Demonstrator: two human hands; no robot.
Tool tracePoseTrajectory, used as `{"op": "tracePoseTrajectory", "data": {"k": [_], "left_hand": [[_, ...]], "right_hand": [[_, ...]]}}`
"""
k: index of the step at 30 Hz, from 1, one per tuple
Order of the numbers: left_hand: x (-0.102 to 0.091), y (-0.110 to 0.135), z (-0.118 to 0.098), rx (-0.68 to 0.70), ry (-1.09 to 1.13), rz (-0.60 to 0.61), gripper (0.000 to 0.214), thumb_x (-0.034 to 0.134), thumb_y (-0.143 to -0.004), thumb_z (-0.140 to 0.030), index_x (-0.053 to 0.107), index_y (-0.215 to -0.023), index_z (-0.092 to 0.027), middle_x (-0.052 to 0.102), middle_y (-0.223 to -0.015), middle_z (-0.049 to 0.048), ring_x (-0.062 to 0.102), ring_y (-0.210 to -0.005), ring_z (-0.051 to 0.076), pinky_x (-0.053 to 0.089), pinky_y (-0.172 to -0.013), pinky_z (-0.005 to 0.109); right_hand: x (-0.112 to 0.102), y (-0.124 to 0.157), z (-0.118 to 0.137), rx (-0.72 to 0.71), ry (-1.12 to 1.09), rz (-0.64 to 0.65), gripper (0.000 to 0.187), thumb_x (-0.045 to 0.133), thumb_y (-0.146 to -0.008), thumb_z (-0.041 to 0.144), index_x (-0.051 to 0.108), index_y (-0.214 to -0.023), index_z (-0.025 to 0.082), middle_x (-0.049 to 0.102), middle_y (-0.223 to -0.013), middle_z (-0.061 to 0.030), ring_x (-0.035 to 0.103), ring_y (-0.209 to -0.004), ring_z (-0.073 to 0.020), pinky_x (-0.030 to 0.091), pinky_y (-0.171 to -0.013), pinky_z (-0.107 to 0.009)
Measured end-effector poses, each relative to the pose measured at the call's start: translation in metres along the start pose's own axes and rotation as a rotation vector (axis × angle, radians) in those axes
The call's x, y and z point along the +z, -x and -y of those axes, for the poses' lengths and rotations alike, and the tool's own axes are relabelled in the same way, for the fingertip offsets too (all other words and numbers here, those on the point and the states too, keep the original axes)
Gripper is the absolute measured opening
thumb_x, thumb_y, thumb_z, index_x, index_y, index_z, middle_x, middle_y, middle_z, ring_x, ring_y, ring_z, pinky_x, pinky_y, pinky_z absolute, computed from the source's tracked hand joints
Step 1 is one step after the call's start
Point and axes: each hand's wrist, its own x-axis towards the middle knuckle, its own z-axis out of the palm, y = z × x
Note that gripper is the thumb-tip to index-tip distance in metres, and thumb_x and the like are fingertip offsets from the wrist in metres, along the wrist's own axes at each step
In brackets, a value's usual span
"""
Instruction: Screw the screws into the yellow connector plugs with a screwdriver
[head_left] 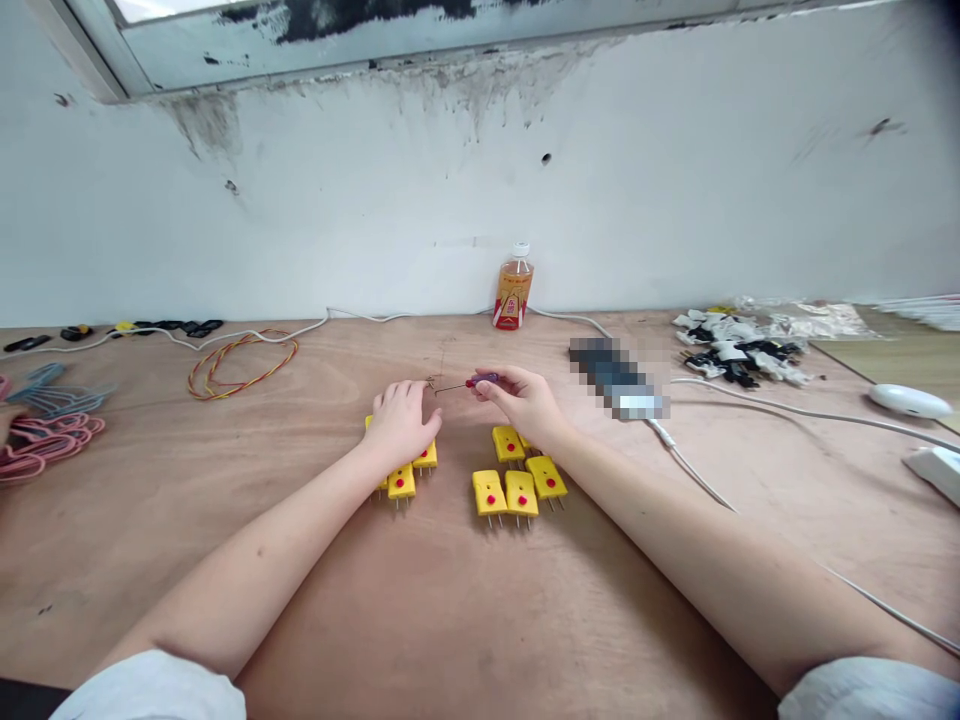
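Note:
My right hand (525, 400) pinches a small screwdriver (469, 382) with a purple-red handle, its thin shaft pointing left. My left hand (401, 420) is closed, its fingertips pinched on a small metal piece (433, 381) at the screwdriver's tip; what that piece is I cannot make out. Both hands hover over yellow plug connectors with red dots and metal prongs. One group (405, 478) lies partly under my left hand. Several more (516, 480) lie below my right hand on the plywood table (450, 620).
A bottle of amber drink (514, 286) stands against the wall. A coil of red-yellow wire (240, 365) and pink and blue loops (49, 425) lie left. A white cable (697, 470) runs right, near a pile of black and white parts (739, 352) and a white mouse (910, 401).

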Motion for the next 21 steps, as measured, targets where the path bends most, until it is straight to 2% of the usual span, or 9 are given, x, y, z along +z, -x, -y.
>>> {"op": "tracePoseTrajectory", "data": {"k": [4,9,15,21], "left_hand": [[0.0001,0.0002,0.0031,0.037,0.049,-0.025,0.041,0.062,-0.096,-0.035,0.062,-0.134,-0.02,0.064,-0.14,0.0147,0.052,-0.137,0.036,0.042,-0.11,0.052],[-0.0023,0.0007,0.0057,0.097,0.136,-0.049,0.013,0.063,-0.097,-0.028,0.074,-0.104,-0.024,0.069,-0.134,0.0086,0.055,-0.134,0.031,0.037,-0.11,0.052],[-0.0041,0.0003,0.0048,0.078,0.173,-0.057,0.008,0.066,-0.095,-0.024,0.072,-0.091,-0.022,0.071,-0.129,0.0069,0.057,-0.13,0.029,0.035,-0.108,0.051],[-0.0055,0.0006,0.0038,0.081,0.172,-0.037,0.013,0.068,-0.094,-0.026,0.067,-0.083,-0.021,0.075,-0.12,0.0061,0.062,-0.121,0.027,0.035,-0.105,0.048]], "right_hand": [[-0.0003,0.001,0.0072,0.034,-0.127,-0.02,0.047,0.087,-0.075,0.056,0.077,-0.103,0.018,0.082,-0.096,-0.0092,0.077,-0.086,-0.0227,0.064,-0.087,-0.042],[-0.0001,0.0007,0.0101,0.042,-0.166,-0.054,0.047,0.089,-0.072,0.055,0.078,-0.099,0.018,0.081,-0.09,-0.0083,0.076,-0.081,-0.0212,0.064,-0.084,-0.041],[0.0,0.0001,0.0074,0.048,-0.199,-0.063,0.046,0.09,-0.072,0.054,0.077,-0.098,0.018,0.081,-0.088,-0.0078,0.075,-0.078,-0.0194,0.063,-0.079,-0.038],[-0.0012,-0.0013,0.0034,0.038,-0.18,-0.033,0.045,0.088,-0.074,0.056,0.077,-0.094,0.017,0.08,-0.084,-0.0079,0.072,-0.074,-0.0183,0.061,-0.074,-0.036]]}}
